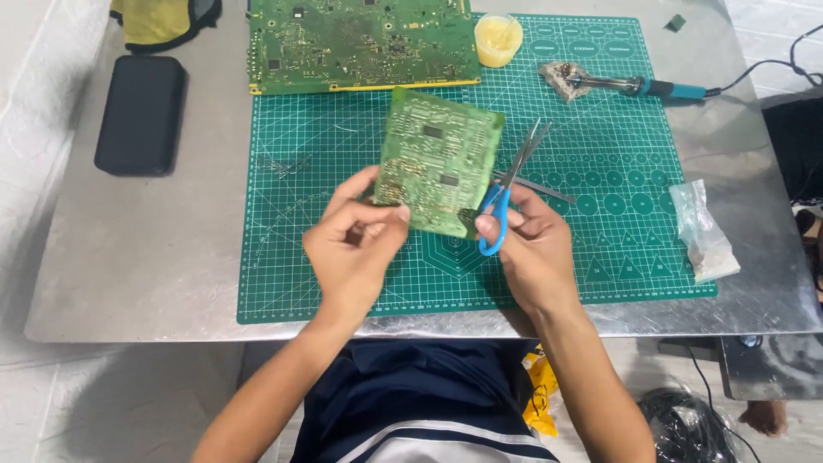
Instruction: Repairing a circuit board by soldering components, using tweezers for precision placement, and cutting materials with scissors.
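**Green board held by its edges**

Green circuit board (pixel 439 161) is tilted above the cutting mat (pixel 343 249), pinched at its lower left edge by the left hand (pixel 353 244). The right hand (pixel 533 249) grips blue-handled scissors (pixel 508 195) at its lower right corner. Board looks thin, stiff, light; edges suit holding.
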